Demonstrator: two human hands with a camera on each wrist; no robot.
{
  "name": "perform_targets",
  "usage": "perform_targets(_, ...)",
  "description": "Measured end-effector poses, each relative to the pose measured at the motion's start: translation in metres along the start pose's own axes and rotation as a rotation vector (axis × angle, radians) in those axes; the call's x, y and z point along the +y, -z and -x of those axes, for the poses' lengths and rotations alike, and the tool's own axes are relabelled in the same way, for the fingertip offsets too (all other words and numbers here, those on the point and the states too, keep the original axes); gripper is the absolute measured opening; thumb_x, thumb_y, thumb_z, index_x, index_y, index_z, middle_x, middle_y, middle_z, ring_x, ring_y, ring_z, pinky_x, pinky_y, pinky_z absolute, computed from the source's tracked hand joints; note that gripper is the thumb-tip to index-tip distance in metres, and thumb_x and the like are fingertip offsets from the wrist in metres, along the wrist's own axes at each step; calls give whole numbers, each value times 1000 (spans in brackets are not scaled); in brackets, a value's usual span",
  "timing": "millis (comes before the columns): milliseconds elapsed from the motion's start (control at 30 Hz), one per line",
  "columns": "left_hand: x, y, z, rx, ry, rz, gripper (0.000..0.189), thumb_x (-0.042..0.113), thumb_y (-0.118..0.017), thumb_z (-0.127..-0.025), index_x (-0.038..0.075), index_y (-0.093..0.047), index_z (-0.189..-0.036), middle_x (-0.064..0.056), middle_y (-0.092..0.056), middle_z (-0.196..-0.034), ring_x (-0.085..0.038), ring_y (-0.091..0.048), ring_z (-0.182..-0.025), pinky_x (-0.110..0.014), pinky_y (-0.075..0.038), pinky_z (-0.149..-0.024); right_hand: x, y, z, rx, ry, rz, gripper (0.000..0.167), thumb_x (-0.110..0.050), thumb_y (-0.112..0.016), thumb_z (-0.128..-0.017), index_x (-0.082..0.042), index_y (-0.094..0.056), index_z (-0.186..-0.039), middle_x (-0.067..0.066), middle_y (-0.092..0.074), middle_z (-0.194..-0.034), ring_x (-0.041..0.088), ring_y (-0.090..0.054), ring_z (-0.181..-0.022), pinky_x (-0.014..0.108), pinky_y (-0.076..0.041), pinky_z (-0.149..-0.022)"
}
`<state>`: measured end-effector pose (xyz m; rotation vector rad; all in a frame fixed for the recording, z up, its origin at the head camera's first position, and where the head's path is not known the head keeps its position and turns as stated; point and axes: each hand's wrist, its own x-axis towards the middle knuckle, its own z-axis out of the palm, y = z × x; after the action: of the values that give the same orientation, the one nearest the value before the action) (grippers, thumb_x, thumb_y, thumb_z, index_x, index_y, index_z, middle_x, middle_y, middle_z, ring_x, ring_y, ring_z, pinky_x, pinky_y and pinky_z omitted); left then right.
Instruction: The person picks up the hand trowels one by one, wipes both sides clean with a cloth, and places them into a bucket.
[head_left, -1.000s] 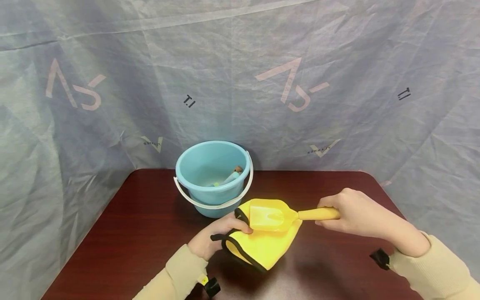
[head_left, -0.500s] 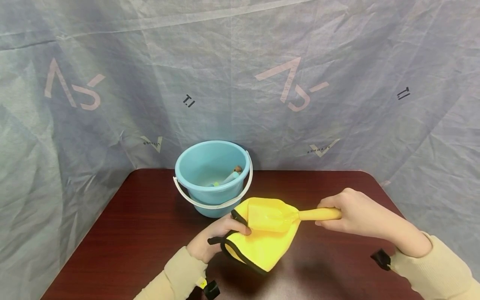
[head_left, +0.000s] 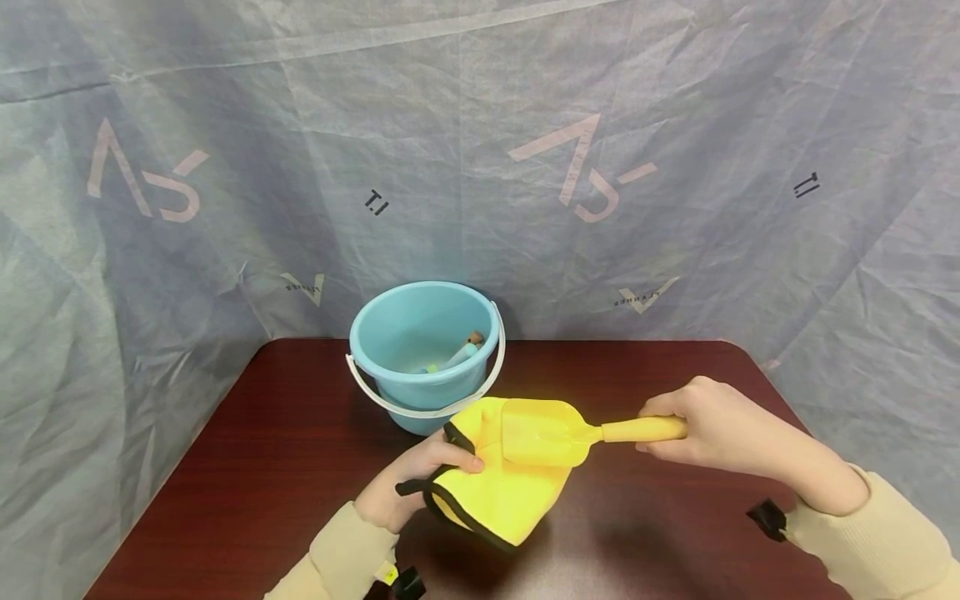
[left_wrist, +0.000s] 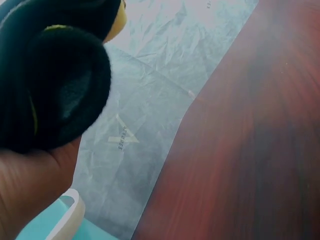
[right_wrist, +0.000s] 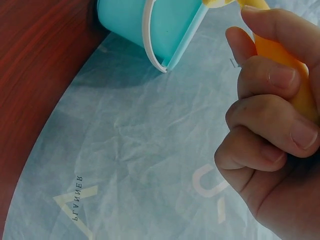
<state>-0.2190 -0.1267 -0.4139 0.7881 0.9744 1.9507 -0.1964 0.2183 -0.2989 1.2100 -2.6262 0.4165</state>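
My left hand [head_left: 408,479] grips a yellow cloth [head_left: 498,504] with black edging and a black loop, thumb on top. In the left wrist view the cloth's dark edging [left_wrist: 72,90] curls close above the hand and hides most of the fingers. A yellow toy shovel [head_left: 543,432] lies sideways, its blade overlapping the cloth in the head view. My right hand [head_left: 697,421] grips the shovel by its handle; the right wrist view shows the fingers curled round that handle [right_wrist: 280,55]. Both things are held up over the table.
Behind the cloth stands a light blue bucket [head_left: 420,385] with a white handle [head_left: 442,412] and several small items inside. The dark red table [head_left: 240,467] ends at a grey fabric sheet [head_left: 465,167] hanging behind and at both sides.
My left hand and the cloth have shifted slightly left and down, baring more of the shovel's blade edge. My right hand and the shovel have barely moved; the bucket has stayed put.
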Motion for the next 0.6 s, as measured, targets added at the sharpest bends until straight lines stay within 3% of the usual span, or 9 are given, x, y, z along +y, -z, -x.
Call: perform_targets(600,16,-4,27,33,-23,23,45,-9,-39,-88,9,-50,-127,-9,-63,-118,-23,-65,-105,-37,-52,-87,4,1,4,66,6,41,37,-11,-77,-65,-38,-53,-69,-27,-25,-59,-12,-19,-52,5,-22,-44)
